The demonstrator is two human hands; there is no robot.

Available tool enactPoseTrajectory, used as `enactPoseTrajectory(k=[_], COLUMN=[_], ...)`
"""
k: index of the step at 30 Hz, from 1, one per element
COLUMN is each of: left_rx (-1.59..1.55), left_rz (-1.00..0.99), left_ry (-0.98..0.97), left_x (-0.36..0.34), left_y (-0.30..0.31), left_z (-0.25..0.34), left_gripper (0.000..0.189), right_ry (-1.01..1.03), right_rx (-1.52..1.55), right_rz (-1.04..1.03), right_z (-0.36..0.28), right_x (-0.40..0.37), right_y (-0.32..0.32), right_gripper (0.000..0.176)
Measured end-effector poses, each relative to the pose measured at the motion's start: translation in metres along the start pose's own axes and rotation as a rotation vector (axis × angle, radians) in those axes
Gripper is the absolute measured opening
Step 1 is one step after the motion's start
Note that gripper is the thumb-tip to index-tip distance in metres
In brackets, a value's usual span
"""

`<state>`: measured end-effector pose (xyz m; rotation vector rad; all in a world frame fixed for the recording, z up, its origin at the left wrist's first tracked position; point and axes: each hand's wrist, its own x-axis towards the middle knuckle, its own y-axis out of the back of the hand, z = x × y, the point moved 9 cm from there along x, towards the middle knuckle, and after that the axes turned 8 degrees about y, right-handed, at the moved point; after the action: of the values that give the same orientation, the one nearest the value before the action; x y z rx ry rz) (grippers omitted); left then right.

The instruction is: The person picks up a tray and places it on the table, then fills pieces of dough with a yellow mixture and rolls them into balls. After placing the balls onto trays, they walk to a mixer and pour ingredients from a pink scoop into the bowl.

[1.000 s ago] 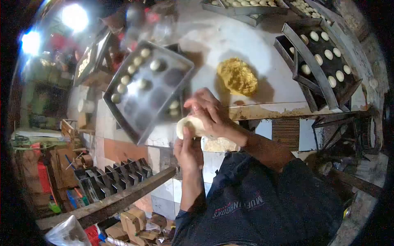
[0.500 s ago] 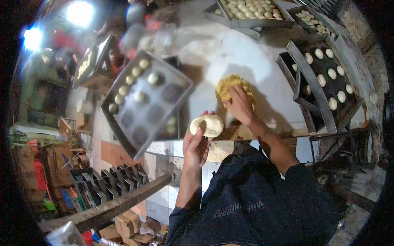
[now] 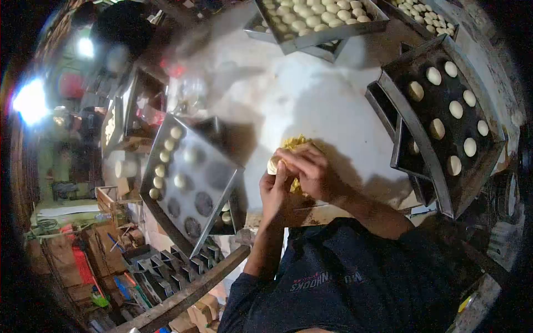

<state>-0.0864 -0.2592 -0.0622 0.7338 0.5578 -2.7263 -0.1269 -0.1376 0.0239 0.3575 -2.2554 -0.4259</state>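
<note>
My left hand [image 3: 275,195] is closed around a piece of pale dough [image 3: 272,165], its thumb up against it. My right hand [image 3: 314,171] meets it from the right, fingers bent and pressed together over the dough. Whatever is between those fingertips is hidden. Behind and beneath the right hand lies a crumbly yellow mass [image 3: 297,141] on the white tabletop [image 3: 333,105], mostly covered by the hand.
On the left, a tilted metal tray [image 3: 214,222] carries several dough balls, resting over another tray. Dark trays [image 3: 413,130] of dough balls stand at right. A fuller tray [image 3: 347,29] sits at the back. Below left are metal moulds [image 3: 166,272] and a wooden beam [image 3: 183,294].
My right hand has left the middle of the yellow mass and come to the dough in my left hand. The dough is now partly covered. The camera view has shifted.
</note>
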Motion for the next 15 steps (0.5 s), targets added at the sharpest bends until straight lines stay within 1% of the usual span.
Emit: enactPoseTrajectory(k=[1,3,4,5,7,8,9,11,12,13,15], left_rx=[0.004,0.009,-0.045,-0.038,-0.163,-0.077,-0.032,0.449,0.7,0.773,0.769], left_rz=[-0.007,-0.022,-0.046,-0.054,-0.074,-0.083,-0.102,0.024,0.057,0.044,0.143], left_ry=[-0.004,-0.242,-0.253,-0.249,-0.307,-0.323,-0.334,-0.718,-0.788,-0.864,-0.811], left_x=[0.002,-0.005,-0.008,-0.009,-0.016,-0.019,-0.02,-0.038,-0.048,-0.067,-0.109], left_y=[-0.008,-0.022,-0.024,-0.025,-0.023,-0.023,-0.022,-0.019,-0.017,-0.016,-0.002], left_z=[0.006,0.039,0.045,0.046,0.049,0.049,0.044,0.048,0.044,0.046,0.062], left_gripper=[0.042,0.042,0.044,0.044,0.038,0.038,0.048,0.066,0.078,0.081,0.076], right_ry=[0.003,-0.033,-0.022,-0.027,-0.363,-0.714,-0.705,-0.321,-0.2,-0.081,-0.066], right_rx=[-0.005,-0.116,-0.025,-0.031,0.345,0.832,0.827,0.393,0.036,-0.107,-0.055], right_rz=[0.007,-0.033,0.138,0.145,0.151,0.158,0.148,0.217,0.09,0.091,0.085], right_z=[-0.003,-0.009,-0.011,-0.004,0.031,0.041,0.034,-0.007,-0.033,-0.062,-0.103], right_x=[0.004,0.011,0.018,0.014,-0.006,-0.021,-0.02,0.001,0.008,0.015,0.022], right_y=[0.006,0.017,0.035,0.033,0.016,-0.007,-0.012,0.004,0.003,0.002,-0.006], right_gripper=[0.033,0.04,0.036,0.036,0.035,0.035,0.035,0.032,0.031,0.03,0.027])
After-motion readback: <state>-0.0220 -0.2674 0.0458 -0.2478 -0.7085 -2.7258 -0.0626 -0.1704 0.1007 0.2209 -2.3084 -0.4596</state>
